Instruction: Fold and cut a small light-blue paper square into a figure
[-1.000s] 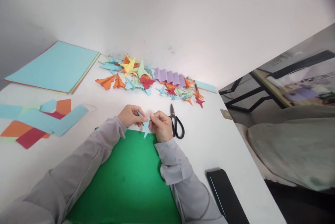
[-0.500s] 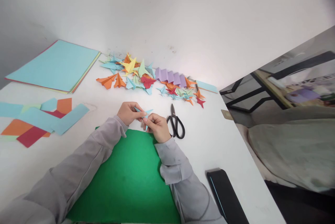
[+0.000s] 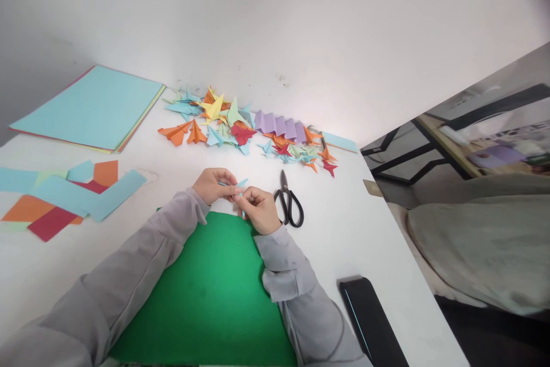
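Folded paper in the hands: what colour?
Light blue folded paper, plain where visible; best seen in the head view.

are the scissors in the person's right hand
No, the black scissors lie on the white table beside the right hand, which pinches folded blue paper instead.

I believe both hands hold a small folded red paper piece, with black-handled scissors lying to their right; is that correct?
The left hand and right hand hold a small folded light-blue paper piece, not a red one, as the head view shows; the rest stands.
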`<state>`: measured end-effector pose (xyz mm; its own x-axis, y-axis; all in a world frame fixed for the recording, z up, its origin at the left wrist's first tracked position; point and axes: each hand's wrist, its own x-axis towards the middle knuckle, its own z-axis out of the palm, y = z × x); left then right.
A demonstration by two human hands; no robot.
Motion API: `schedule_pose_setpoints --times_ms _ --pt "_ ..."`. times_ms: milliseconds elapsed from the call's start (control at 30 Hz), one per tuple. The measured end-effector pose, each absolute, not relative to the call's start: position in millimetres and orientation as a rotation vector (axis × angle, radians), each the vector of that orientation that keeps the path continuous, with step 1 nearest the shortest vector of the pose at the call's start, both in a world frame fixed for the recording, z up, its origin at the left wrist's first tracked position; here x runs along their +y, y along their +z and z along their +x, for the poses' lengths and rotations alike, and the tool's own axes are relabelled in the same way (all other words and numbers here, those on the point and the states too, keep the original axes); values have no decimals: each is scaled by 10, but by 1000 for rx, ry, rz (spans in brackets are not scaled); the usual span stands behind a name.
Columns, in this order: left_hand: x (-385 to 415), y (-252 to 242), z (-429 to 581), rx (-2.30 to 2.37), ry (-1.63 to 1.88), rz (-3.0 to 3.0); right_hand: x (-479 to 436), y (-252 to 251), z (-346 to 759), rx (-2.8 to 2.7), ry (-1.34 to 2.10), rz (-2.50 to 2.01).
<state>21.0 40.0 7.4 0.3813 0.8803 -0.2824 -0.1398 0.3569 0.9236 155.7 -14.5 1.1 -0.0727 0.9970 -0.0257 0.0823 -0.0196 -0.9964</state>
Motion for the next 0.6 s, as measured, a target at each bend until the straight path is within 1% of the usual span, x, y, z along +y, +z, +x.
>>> schedule_pose_setpoints --times_ms 300,467,600 --pt "395 78 192 964 847 949 -137 -20 1599 -1251 1357 -1251" --pt "400 115 192 977 926 957 -119 -40 1595 -1139 1443 -1224" --pt "413 125 182 1013 995 930 -112 -44 1597 -1071 1442 -1183"
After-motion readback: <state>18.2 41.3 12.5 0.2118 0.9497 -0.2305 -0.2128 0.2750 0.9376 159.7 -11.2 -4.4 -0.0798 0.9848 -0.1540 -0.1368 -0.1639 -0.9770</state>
